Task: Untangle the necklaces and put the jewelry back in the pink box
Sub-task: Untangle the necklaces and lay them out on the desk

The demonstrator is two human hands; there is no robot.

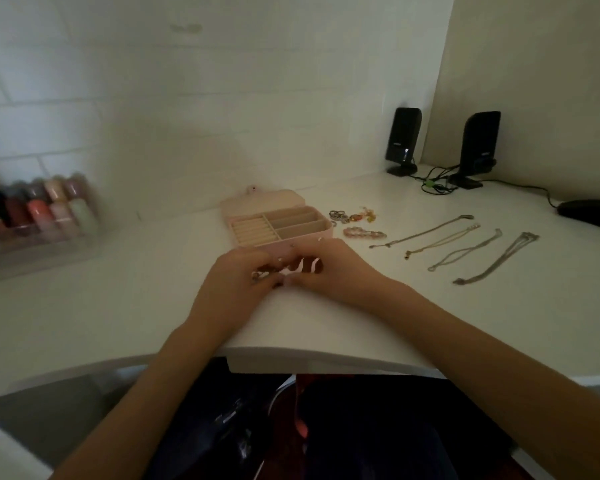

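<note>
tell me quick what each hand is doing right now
Left hand: fingers curled, pinching a small tangle of chain.
Right hand: fingers curled at the same tangle; its exact grip cannot be told.

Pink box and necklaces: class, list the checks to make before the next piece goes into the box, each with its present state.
1. Pink box lid open: ok.
2. Compartments free: ok, they look empty.
3. Four necklaces laid apart to the right of the box: ok.
4. Piece between left hand and right hand untangled: cannot tell, fingers hide it.
5. Rings and bracelet beside the box packed: not ok.
</note>
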